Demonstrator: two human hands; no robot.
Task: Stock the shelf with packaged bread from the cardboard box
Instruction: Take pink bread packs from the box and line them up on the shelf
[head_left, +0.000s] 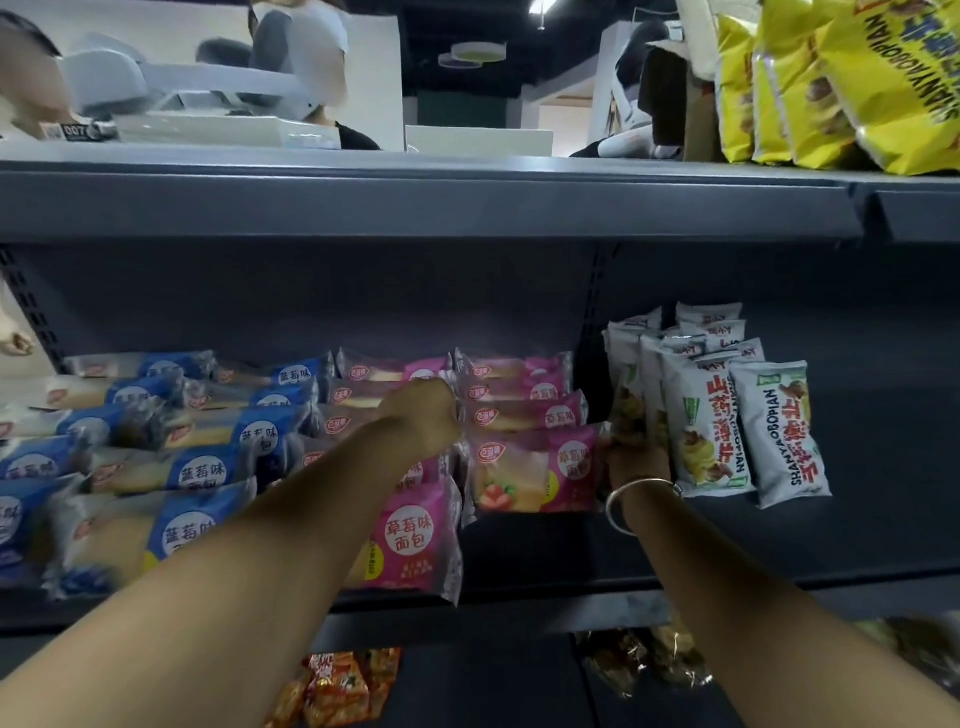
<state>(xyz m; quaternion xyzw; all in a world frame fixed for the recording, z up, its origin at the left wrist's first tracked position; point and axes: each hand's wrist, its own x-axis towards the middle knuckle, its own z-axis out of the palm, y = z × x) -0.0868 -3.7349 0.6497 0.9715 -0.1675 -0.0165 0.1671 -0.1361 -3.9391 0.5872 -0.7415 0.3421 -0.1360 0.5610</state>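
Observation:
Pink strawberry bread packs (535, 467) lie in two columns on the middle shelf (519, 551), with blue blueberry bread packs (197, 467) stacked to their left. My left hand (423, 410) reaches deep over the left pink column, its fingers curled into a fist on a pink pack (363, 402) there. My right hand (636, 449), with a silver bangle on the wrist, sits in the gap between the right pink column and the white snack bags (711, 426). Its fingers are buried against the leftmost bag, so its grip is hidden. The cardboard box is out of view.
The dark shelf to the right of the white bags is bare metal (883, 467). Yellow snack bags (831, 78) stand on the top shelf at the right. Orange packs (337, 686) and clear wrapped snacks (644, 660) lie on the shelf below. People stand behind the shelving.

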